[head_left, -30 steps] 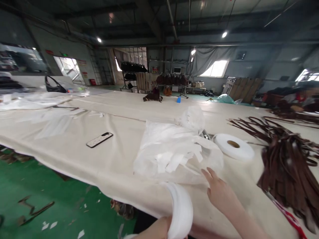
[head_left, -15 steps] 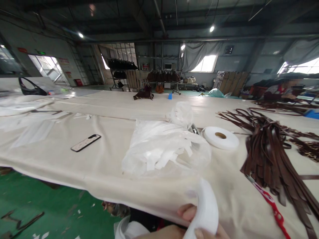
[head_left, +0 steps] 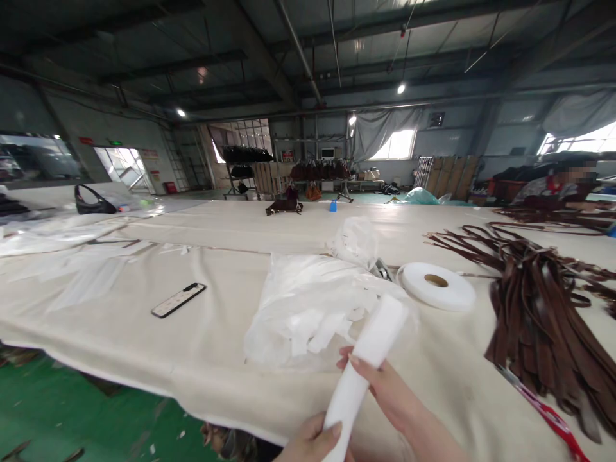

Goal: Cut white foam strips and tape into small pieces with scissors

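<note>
A long white strip (head_left: pixel 370 337), perhaps several layers thick, slants up from the table's front edge. My left hand (head_left: pixel 312 439) is closed on its lower end, thumb on top. Further up, my right hand (head_left: pixel 373 374) grips the middle between thumb and fingers. The strip's far end overlaps a clear plastic bag (head_left: pixel 283 308) holding several white strips. To the right of that bag lies a roll of white tape (head_left: pixel 418 289) with a cardboard core.
Brown leather straps (head_left: pixel 534 321) are heaped at the right, with red-handled scissors (head_left: pixel 548 414) beside them. A phone (head_left: pixel 179 299) lies left of the bag. A person (head_left: pixel 558 183) sits at the far right. Bags hang on racks (head_left: pixel 245 154) behind the table.
The white strip has risen and straightened from a curve, and both hands now show on it. A loop of white strip at the lower left has left view. The camera has tilted upward.
</note>
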Demonstrator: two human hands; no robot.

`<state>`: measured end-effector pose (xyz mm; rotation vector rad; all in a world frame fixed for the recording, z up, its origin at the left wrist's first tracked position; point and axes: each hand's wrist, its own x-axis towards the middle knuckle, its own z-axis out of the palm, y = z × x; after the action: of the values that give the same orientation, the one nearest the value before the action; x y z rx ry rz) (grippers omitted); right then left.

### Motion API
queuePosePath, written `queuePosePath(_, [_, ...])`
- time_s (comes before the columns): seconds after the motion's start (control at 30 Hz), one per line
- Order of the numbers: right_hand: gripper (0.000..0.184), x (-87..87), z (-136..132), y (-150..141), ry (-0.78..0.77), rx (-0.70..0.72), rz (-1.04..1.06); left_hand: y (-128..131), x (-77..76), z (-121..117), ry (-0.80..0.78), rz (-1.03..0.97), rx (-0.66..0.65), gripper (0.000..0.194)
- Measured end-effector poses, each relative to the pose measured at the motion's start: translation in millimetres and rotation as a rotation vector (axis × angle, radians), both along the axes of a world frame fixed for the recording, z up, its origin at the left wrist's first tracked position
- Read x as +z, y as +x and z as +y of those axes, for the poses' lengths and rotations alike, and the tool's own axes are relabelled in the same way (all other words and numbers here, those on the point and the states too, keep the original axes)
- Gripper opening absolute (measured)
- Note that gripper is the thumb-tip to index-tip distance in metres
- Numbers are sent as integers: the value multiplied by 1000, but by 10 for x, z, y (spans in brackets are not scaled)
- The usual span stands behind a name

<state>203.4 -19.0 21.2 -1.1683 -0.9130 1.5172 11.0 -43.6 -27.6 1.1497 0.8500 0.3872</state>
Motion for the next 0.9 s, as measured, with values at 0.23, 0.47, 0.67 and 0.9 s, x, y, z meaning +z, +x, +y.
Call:
queuePosePath(0.23, [46, -474, 138, -50, -113, -55, -83, -184, -390, 97, -13, 35, 153, 85])
queuePosePath(0.47, [49, -460, -196, -78, -161, -16, -93, -187, -113, -116, -111, -26, 235, 63])
queuePosePath(0.67, [41, -581, -353, -172, -136, -8, -277, -179, -1, -144, 118, 152, 169, 58])
queuePosePath(0.9, [40, -534, -347, -210, -94, -49, -172, -150, 100, -206, 604, 494, 140, 66])
